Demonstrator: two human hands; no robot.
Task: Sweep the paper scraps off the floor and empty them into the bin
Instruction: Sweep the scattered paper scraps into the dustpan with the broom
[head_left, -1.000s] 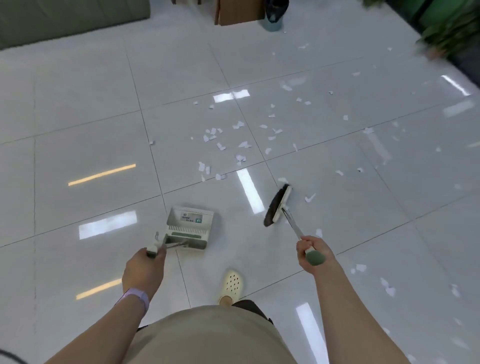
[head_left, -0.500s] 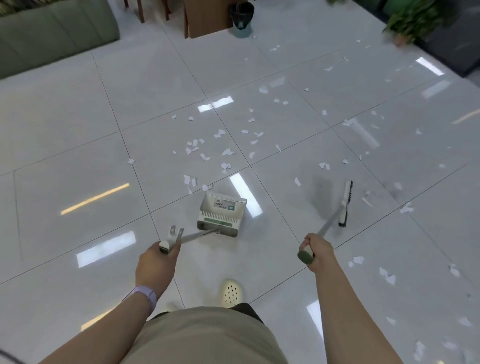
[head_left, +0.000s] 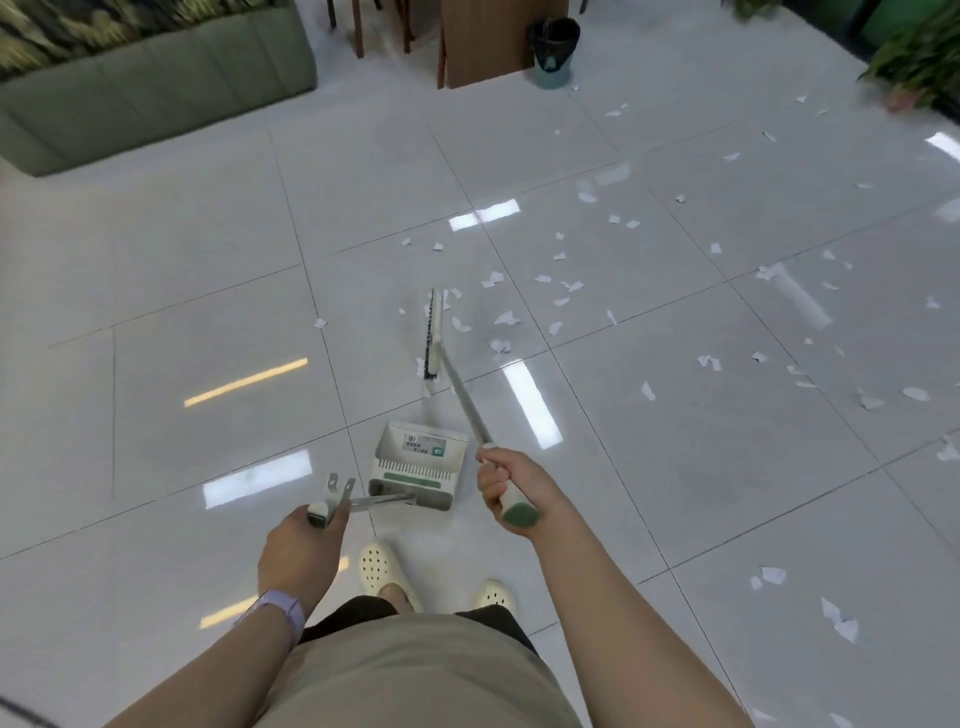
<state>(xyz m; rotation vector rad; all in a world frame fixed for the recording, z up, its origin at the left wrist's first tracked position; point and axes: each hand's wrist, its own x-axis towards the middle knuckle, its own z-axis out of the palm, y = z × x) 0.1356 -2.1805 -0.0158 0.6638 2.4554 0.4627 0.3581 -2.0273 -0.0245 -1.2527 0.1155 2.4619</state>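
Observation:
My left hand (head_left: 301, 551) grips the green-capped handle of a white dustpan (head_left: 415, 465) that stands on the white tile floor just ahead of my feet. My right hand (head_left: 511, 480) grips the green end of a broom's metal pole. The broom head (head_left: 432, 338) rests on the floor beyond the dustpan, to its upper left of centre. Several white paper scraps (head_left: 561, 291) lie scattered to the right of the broom head and across the right half of the floor. A small dark bin (head_left: 555, 52) stands far ahead beside a wooden cabinet.
A green sofa (head_left: 156, 88) lines the far left. The wooden cabinet (head_left: 488, 41) and chair legs stand at the back. A potted plant (head_left: 919, 57) is at the far right. My two cream clogs (head_left: 387, 569) are below the dustpan.
The broom head has swung from the right side to the left, ahead of the dustpan. The view has tilted up, bringing the sofa, cabinet and bin into fuller sight.

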